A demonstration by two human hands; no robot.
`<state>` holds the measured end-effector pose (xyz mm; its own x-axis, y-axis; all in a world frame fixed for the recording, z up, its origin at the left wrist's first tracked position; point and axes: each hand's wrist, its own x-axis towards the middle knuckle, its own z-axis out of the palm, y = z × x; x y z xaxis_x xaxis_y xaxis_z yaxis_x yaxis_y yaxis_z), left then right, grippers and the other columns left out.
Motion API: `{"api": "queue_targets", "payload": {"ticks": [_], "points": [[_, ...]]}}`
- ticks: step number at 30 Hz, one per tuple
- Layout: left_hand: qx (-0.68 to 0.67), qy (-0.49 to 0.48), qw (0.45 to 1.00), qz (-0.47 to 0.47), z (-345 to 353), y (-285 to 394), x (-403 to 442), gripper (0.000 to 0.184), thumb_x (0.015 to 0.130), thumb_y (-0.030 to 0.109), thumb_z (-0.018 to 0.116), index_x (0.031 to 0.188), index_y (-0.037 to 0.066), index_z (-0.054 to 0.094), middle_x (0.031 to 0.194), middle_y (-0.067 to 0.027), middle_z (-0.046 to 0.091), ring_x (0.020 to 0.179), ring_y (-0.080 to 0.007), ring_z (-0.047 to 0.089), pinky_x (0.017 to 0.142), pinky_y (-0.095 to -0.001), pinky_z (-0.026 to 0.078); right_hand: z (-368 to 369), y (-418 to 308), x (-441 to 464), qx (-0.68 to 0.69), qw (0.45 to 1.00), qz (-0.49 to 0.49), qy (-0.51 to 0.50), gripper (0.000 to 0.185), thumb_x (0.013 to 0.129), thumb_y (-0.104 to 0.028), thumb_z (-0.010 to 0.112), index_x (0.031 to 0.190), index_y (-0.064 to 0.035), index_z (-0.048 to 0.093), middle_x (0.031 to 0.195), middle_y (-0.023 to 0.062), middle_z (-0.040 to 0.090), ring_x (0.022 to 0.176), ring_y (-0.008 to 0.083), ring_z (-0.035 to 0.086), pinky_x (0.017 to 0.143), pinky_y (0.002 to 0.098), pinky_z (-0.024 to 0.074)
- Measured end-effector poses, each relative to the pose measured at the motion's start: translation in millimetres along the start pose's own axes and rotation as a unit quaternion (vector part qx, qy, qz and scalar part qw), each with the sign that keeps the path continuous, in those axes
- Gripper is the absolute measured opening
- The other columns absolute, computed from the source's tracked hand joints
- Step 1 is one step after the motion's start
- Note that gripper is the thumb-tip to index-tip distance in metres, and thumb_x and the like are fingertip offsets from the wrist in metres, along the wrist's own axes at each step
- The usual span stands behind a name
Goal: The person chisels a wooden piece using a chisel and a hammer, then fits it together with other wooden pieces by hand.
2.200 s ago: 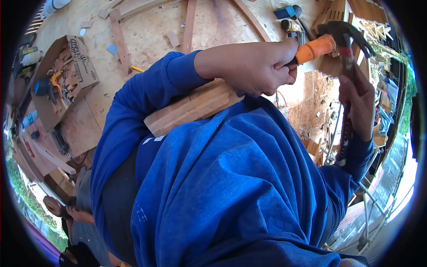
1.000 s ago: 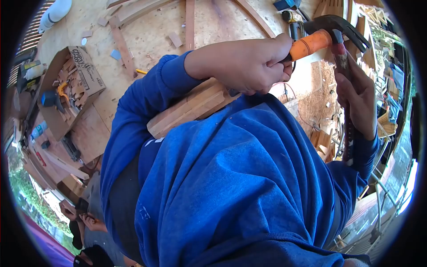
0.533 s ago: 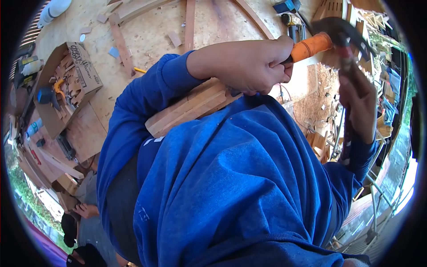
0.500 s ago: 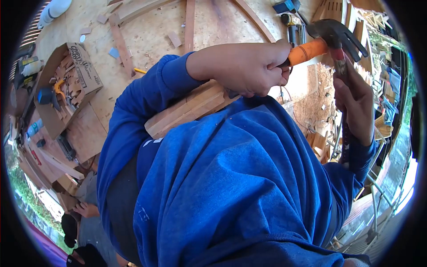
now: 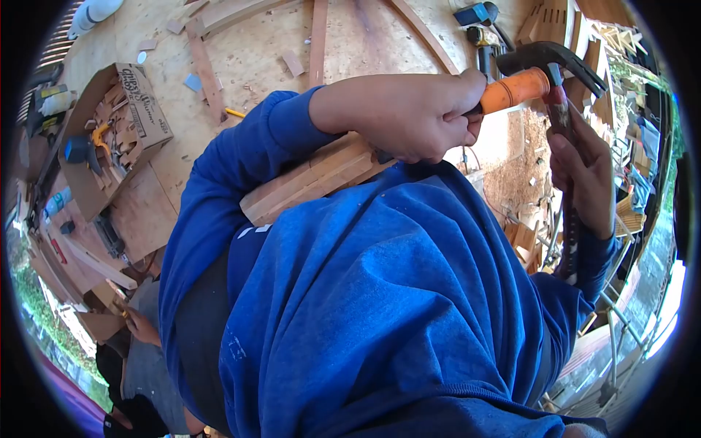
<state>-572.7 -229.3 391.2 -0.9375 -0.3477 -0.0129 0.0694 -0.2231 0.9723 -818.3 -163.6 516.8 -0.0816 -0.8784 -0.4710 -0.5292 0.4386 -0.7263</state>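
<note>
My left hand [image 5: 409, 117] is closed in a fist around a chisel with an orange handle [image 5: 515, 89]. Most of the blade is hidden behind the fist and blue sleeve. Under my left forearm lies a block of light wooden pieces [image 5: 310, 182], close against my body. My right hand [image 5: 584, 171] grips a claw hammer [image 5: 558, 62] by its worn handle, which has red near the head. The dark hammer head overlaps the butt of the chisel handle; whether they touch I cannot tell.
A cardboard box [image 5: 150, 109] of wood offcuts stands at left. Wooden strips [image 5: 318, 44] and a pencil [image 5: 234, 113] lie on the plywood worktop [image 5: 255, 58]. Power tools [image 5: 482, 36] sit at the back right. Another person's hand [image 5: 142, 327] shows at lower left.
The hammer head sits slightly lower against the chisel handle. My left hand keeps its grip, with the view shifted a little. The other person's hand at lower left has moved up slightly.
</note>
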Motion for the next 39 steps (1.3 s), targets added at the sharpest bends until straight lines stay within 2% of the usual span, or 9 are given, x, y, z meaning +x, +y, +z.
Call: {"api": "queue_targets", "payload": {"ticks": [5, 9, 11, 18, 21, 24, 27, 31, 39], "points": [[-0.021, -0.035, 0.999, -0.005, -4.6, 4.1, -3.8, 0.012, 0.090, 0.006, 0.043, 0.102, 0.004, 0.043, 0.060, 0.0011, 0.047, 0.047, -0.0073, 0.046, 0.043, -0.0256, 0.040, -7.2, 12.4, 9.1, -0.032, 0.992, -0.067, 0.100, 0.058, 0.095, -0.012, 0.060, 0.147, -0.0007, 0.037, 0.072, -0.0031, 0.048, 0.057, 0.0022, 0.042, 0.048, 0.0179, 0.0333], [-0.028, -0.025, 0.999, -0.007, -2.7, -1.0, -4.2, 0.013, 0.092, 0.003, 0.038, 0.105, 0.006, 0.040, 0.059, 0.0013, 0.042, 0.047, -0.0048, 0.041, 0.043, -0.0213, 0.036, -8.5, 10.5, 1.3, 0.004, 1.000, 0.020, -0.016, 0.059, 0.094, -0.011, 0.061, 0.147, -0.0008, 0.037, 0.077, -0.0029, 0.049, 0.058, 0.0028, 0.042, 0.050, 0.0179, 0.0336], [-0.015, -0.027, 0.999, -0.014, -3.3, 6.7, -7.0, 0.013, 0.092, 0.003, 0.038, 0.105, 0.006, 0.040, 0.063, 0.0007, 0.044, 0.047, -0.0049, 0.042, 0.043, -0.0213, 0.037, -5.5, 17.2, 9.3, -0.027, 0.991, -0.051, 0.125, 0.058, 0.095, -0.014, 0.061, 0.146, 0.0010, 0.037, 0.071, -0.0041, 0.048, 0.050, 0.0017, 0.038, 0.045, 0.0175, 0.0318], [0.001, -0.012, 1.000, -0.016, -6.0, 5.5, -10.6, 0.015, 0.091, 0.007, 0.045, 0.106, 0.003, 0.043, 0.062, -0.0010, 0.051, 0.046, -0.0093, 0.051, 0.044, -0.0263, 0.044, -8.0, 16.1, 5.6, -0.031, 0.993, -0.068, 0.096, 0.057, 0.094, -0.011, 0.061, 0.145, 0.0000, 0.039, 0.079, -0.0004, 0.054, 0.056, 0.0039, 0.044, 0.049, 0.0188, 0.0367], [0.024, 0.011, 0.999, -0.039, -3.7, 0.2, -10.3, 0.015, 0.091, 0.008, 0.045, 0.105, 0.003, 0.043, 0.061, -0.0022, 0.052, 0.045, -0.0099, 0.052, 0.043, -0.0270, 0.045, -10.3, 8.3, -3.9, -0.005, 0.999, 0.004, -0.039, 0.057, 0.094, -0.010, 0.061, 0.146, -0.0013, 0.038, 0.078, -0.0007, 0.053, 0.058, 0.0036, 0.045, 0.050, 0.0186, 0.0378], [0.016, 0.008, 1.000, -0.013, -7.4, 2.2, -12.3, 0.015, 0.091, 0.009, 0.046, 0.104, 0.003, 0.043, 0.060, -0.0023, 0.052, 0.043, -0.0107, 0.052, 0.042, -0.0268, 0.045, -0.1, 18.8, 9.1, 0.017, 0.993, -0.049, 0.106, 0.058, 0.094, -0.010, 0.061, 0.146, -0.0007, 0.038, 0.076, -0.0022, 0.051, 0.055, 0.0027, 0.043, 0.048, 0.0186, 0.0369], [0.046, 0.012, 0.999, -0.026, -6.1, 2.6, -13.2, 0.015, 0.091, 0.009, 0.046, 0.105, 0.003, 0.043, 0.059, -0.0024, 0.051, 0.042, -0.0109, 0.053, 0.041, -0.0263, 0.044, -3.5, 9.8, -2.0, 0.033, 0.999, -0.019, -0.031, 0.058, 0.094, -0.010, 0.061, 0.146, -0.0003, 0.038, 0.077, -0.0020, 0.051, 0.055, 0.0026, 0.043, 0.048, 0.0181, 0.0368], [0.014, 0.002, 0.999, -0.030, -9.6, 7.6, -14.4, 0.016, 0.091, 0.009, 0.045, 0.106, 0.002, 0.043, 0.059, -0.0030, 0.052, 0.042, -0.0112, 0.053, 0.041, -0.0259, 0.044, 7.9, 17.6, 4.3, -0.001, 0.997, -0.069, 0.037, 0.058, 0.092, -0.008, 0.062, 0.145, 0.0009, 0.039, 0.077, -0.0020, 0.052, 0.054, 0.0022, 0.042, 0.047, 0.0170, 0.0362], [0.015, -0.002, 0.997, -0.078, -6.5, 9.9, -17.6, 0.011, 0.094, 0.009, 0.042, 0.104, 0.005, 0.040, 0.083, -0.0020, 0.049, 0.052, -0.0040, 0.046, 0.042, -0.0207, 0.044, -4.2, 10.2, 1.3, 0.109, 0.994, -0.016, -0.026, 0.059, 0.090, -0.008, 0.064, 0.143, 0.0032, 0.039, 0.078, -0.0003, 0.053, 0.055, 0.0017, 0.042, 0.046, 0.0175, 0.0355]]}}
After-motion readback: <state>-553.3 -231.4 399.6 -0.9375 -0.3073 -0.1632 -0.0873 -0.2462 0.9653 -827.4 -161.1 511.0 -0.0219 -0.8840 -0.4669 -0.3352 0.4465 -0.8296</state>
